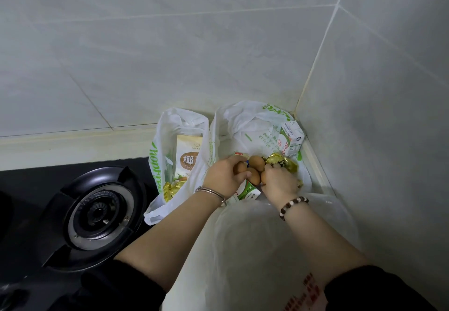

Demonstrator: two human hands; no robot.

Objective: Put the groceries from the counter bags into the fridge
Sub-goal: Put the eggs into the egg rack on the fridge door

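Head view: at the lower middle of the frame, the left hand (pixel 223 175) has its fingers curled round a brown egg (pixel 239 167) and the right hand (pixel 279 184) grips a second egg (pixel 263 177), both inside the open white bag (pixel 243 121) in the counter's corner. Two loose eggs (pixel 257 162) lie between the hands, just beside a gold packet (pixel 283 163), with a green carton (pixel 247 190) below and a milk carton (pixel 290 140) at the bag's right edge. Left of it, a second bag (pixel 158 164) holds a coconut carton (pixel 188 160) next to the stove burner (pixel 99 211) at lower left.
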